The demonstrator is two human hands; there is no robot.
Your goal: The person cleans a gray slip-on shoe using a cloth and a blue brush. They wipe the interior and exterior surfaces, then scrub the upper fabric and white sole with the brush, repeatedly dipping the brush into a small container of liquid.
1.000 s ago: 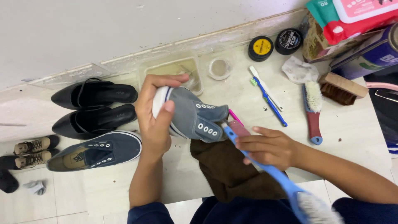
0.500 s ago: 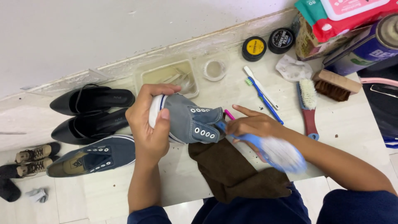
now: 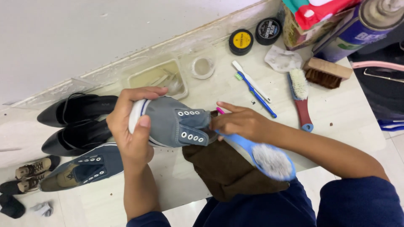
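Head view: left hand fingers still clench grey sneaker; right hand gripping blue brush has swung bristles up.

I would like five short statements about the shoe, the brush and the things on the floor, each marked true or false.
1. The left hand grips the grey sneaker at its white toe end. True.
2. The right hand holds a red-handled brush. False: it holds the blue brush by its handle, bristle head toward the camera; the red-handled brush lies on the floor.
3. A brown cloth lies under the held sneaker and brush. True.
4. The two round polish tins stand open. False: both have their lids on.
5. The second sneaker is on the person's foot. False: it lies on the floor beside the black shoes.
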